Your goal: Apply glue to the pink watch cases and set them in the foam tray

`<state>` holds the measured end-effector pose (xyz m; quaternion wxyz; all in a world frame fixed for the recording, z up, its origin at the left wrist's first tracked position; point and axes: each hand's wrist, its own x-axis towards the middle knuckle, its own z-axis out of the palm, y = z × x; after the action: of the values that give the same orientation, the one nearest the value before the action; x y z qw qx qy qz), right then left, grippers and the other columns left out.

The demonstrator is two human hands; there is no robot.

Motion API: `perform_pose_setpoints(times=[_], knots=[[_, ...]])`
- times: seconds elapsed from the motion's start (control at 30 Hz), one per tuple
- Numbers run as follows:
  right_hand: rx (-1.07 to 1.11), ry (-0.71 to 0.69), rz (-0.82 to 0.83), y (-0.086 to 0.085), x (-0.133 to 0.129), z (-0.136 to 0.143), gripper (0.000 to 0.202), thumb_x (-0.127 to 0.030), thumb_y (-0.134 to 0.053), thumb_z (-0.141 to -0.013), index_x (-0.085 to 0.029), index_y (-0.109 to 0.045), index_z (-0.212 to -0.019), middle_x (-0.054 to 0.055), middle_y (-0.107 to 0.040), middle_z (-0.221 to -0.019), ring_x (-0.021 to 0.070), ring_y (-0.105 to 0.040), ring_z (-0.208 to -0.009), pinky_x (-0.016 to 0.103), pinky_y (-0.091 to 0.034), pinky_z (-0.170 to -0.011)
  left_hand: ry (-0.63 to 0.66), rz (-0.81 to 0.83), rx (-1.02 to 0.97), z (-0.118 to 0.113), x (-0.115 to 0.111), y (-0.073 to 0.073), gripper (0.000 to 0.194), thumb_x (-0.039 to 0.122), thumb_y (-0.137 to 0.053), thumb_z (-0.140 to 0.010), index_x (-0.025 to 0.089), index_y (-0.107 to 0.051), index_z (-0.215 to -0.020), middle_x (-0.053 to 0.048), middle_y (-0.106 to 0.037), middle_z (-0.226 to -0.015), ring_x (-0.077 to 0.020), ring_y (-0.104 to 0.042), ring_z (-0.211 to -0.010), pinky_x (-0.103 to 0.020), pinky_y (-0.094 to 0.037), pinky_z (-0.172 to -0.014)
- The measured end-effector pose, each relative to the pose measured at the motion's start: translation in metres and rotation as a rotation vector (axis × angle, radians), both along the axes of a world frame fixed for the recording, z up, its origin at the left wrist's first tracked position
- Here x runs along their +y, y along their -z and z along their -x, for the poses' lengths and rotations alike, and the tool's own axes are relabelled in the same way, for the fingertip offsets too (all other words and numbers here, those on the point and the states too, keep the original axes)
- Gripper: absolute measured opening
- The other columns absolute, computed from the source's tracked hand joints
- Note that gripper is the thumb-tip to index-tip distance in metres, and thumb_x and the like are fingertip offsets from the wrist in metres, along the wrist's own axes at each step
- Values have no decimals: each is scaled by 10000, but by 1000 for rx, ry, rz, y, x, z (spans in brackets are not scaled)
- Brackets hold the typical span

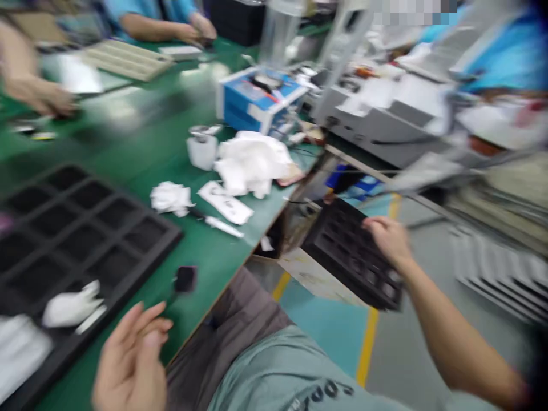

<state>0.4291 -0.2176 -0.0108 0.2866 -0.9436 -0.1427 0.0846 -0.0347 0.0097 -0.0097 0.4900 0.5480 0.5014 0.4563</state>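
My left hand (135, 354) is raised over the front edge of the green table (145, 137), palm up with the fingers loosely curled and apart, and nothing in it. Just beyond its fingertips lies a small dark square piece (185, 279). My right hand (389, 237) reaches out to the right, below table height, its fingers closed on the edge of a black tray with compartments (351, 251). A larger black foam tray (115, 214) lies on the table at the left, with a crumpled white cloth (72, 308) on its near edge.
Crumpled tissues (252, 162), a white container (202, 149) and a white pen-like tool (222, 226) lie mid-table. Behind stands a blue box (257, 103). Other people's hands work across the table. Grey equipment (377, 125) and stacked ridged trays (500, 268) are at the right.
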Motion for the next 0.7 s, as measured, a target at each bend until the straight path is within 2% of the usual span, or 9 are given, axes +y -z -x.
perform_pose_setpoints(times=[0.07,0.13,0.23,0.3,0.37,0.43,0.5,0.63,0.7], knots=[[-62,-192,-153,-21,51,29,260,-344,-543,-1002,-233,-735,-865,164,-774,-978,301,-724,-967,480,-539,-923,33,26,-37,-8,-11,-14,387,325,-757,-903,187,-699,-1260,-92,-793,-1112,-168,-730,-829,-271,-593,-743],[-147,-481,-394,-41,113,73,176,-334,-690,-923,-266,-743,-1076,158,-792,-1018,279,-739,-861,459,-568,-812,49,17,-78,-10,-15,-23,364,349,-726,-935,190,-692,-1261,-99,-795,-1104,-158,-726,-811,-270,-593,-739],[-253,-1098,-555,-70,207,155,345,-325,-755,-868,-249,-687,-1198,131,-783,-1070,278,-731,-930,446,-595,-810,28,19,-111,-6,-19,-26,369,364,-699,-957,192,-672,-1283,-110,-791,-1105,-163,-724,-828,-279,-591,-750],[-293,-1447,-496,-84,258,200,460,-319,-716,-895,-219,-615,-1332,144,-731,-1250,317,-673,-1151,515,-556,-985,24,24,-131,-3,-25,-24,372,368,-684,-968,192,-663,-1295,-116,-785,-1116,-166,-719,-844,-291,-591,-774],[-344,-1557,-412,-93,289,223,508,-259,-685,-893,-193,-567,-1382,150,-696,-1310,337,-633,-1202,555,-523,-1030,25,25,-144,-2,-30,-22,381,369,-677,-973,193,-659,-1310,-122,-776,-1138,-174,-712,-878,-306,-588,-816],[-314,-1597,-354,-95,293,230,493,-238,-688,-877,-197,-574,-1354,129,-714,-1245,321,-651,-1141,531,-538,-997,12,28,-158,-2,-32,-20,391,371,-678,-972,193,-660,-1320,-129,-768,-1159,-186,-705,-910,-320,-582,-848],[-242,-1560,-334,-87,273,231,479,-273,-711,-872,-218,-579,-1330,105,-729,-1157,298,-674,-1064,494,-565,-946,-7,33,-173,-3,-32,-18,392,366,-682,-970,197,-662,-1323,-130,-760,-1176,-188,-700,-913,-327,-579,-861],[-241,-1358,-257,-48,216,245,720,-382,-767,-834,-194,-457,-1457,160,-689,-1204,366,-650,-1113,570,-570,-936,-26,4,-186,-5,-28,-17,357,327,-681,-974,213,-664,-1312,-114,-751,-1188,-161,-690,-882,-307,-578,-854],[-259,-1289,-230,-28,202,258,835,-395,-784,-810,-176,-388,-1511,177,-679,-1200,385,-640,-1089,598,-567,-919,-25,-7,-191,-6,-26,-17,351,313,-689,-968,215,-664,-1304,-110,-747,-1188,-157,-689,-885,-299,-578,-847]])
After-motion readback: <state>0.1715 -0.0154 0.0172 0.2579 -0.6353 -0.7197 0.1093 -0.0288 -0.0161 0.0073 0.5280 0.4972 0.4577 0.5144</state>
